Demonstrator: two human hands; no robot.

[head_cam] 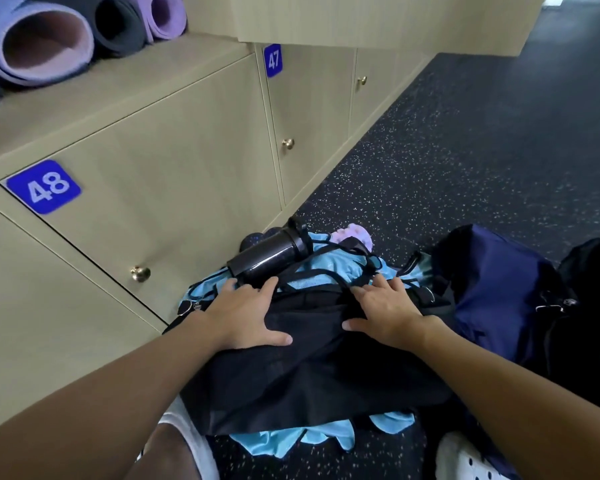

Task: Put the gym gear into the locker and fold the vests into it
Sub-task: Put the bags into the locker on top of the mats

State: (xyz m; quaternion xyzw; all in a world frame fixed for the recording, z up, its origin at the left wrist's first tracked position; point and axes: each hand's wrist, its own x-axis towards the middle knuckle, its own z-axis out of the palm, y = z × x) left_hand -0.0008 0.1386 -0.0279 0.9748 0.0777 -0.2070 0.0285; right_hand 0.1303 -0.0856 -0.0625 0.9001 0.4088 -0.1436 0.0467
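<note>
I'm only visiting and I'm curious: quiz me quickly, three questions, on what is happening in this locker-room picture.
1. True or false: the beige locker door numbered 48 stands open.
2. Which lies on the light blue mesh vests? A) black cylindrical shaker bottle B) white shoe C) rolled purple mat
3. Fill in: the left hand and the right hand rest with spread fingers on the ____ fabric.
Key: 1 false; 2 A; 3 black.

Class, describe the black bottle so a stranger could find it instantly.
Start at locker 48, the nearest door. At its foot, light blue vests are heaped. The bottle lies sideways on top, the only hard black cylinder among soft fabrics.
</note>
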